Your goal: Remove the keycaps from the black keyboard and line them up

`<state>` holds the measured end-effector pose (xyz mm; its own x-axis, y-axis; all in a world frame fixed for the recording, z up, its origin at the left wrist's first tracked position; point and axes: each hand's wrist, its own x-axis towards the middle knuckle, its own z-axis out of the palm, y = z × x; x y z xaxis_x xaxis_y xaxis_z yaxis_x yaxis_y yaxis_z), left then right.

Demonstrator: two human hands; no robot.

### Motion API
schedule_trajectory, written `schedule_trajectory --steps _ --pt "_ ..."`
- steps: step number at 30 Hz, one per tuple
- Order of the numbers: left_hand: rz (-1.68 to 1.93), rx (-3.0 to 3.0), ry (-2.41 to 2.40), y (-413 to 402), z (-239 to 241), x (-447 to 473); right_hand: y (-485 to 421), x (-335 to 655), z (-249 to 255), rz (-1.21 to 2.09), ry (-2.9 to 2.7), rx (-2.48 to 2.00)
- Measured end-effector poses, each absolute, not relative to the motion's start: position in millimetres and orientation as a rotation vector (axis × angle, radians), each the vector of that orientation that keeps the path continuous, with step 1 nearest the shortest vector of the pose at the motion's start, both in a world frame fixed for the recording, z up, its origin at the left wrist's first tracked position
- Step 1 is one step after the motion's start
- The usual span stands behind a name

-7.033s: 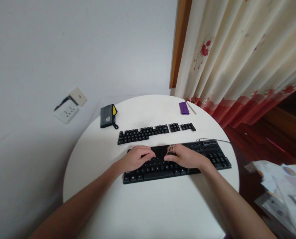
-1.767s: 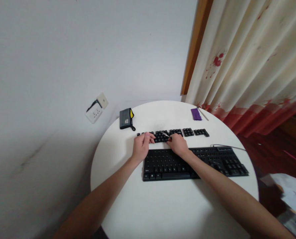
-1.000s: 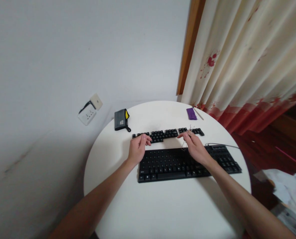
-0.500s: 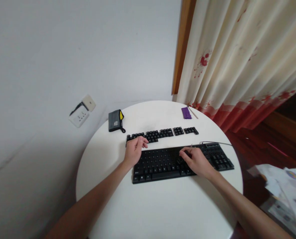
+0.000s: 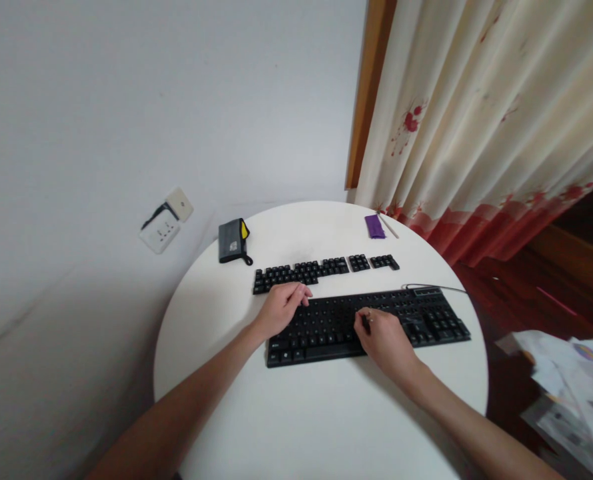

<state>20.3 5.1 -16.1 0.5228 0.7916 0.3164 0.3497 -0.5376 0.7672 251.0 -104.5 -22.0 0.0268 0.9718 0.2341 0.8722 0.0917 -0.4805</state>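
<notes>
A black keyboard [image 5: 326,351] lies on the white round table [image 5: 296,413], with many of its key positions showing only small stems. My left hand [image 5: 281,308] is over its upper left corner, fingers curled together; whether anything is in them is hidden. Over the middle of the keyboard, my right hand [image 5: 387,339] is closed in a pinch. A thin, shiny bit shows at its fingertips, too small to name. Behind the keyboard, loose black keycaps [image 5: 334,267] are set out in several grouped rows.
A grey pouch [image 5: 231,241] with a yellow patch lies at the table's back left. Toward the back right are a purple cloth piece [image 5: 375,227] and a thin stick [image 5: 389,227]. The keyboard's cable [image 5: 441,287] runs off the right edge. Curtains [image 5: 456,133] hang behind.
My left hand has moved right and nearer, from the loose keycaps to the keyboard's upper left. My right hand has shifted slightly left and nearer, uncovering keys on its right.
</notes>
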Motion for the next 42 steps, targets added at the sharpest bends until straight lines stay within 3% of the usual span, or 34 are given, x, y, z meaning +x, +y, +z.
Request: schedule_trajectory --steps 6,17,29,34,42 --pt "0.626 2.240 0.854 2.4 -14.5 22.6 -100.0 261.6 -16.1 0.542 -1.736 -1.792" --pt "0.629 2.279 0.837 2.5 -13.0 23.2 -93.8 275.1 -28.1 0.981 -1.323 -1.605" --pt "0.941 2.140 0.761 -11.5 -11.0 32.3 -75.3 228.1 17.3 0.886 -1.477 -1.296" --pt "0.988 2.198 0.741 -11.4 -10.9 31.1 -69.9 214.9 10.3 0.801 -1.488 -1.322" --pt "0.965 2.289 0.736 -11.6 -17.1 34.7 -67.8 215.7 -12.0 0.981 -1.280 -1.285"
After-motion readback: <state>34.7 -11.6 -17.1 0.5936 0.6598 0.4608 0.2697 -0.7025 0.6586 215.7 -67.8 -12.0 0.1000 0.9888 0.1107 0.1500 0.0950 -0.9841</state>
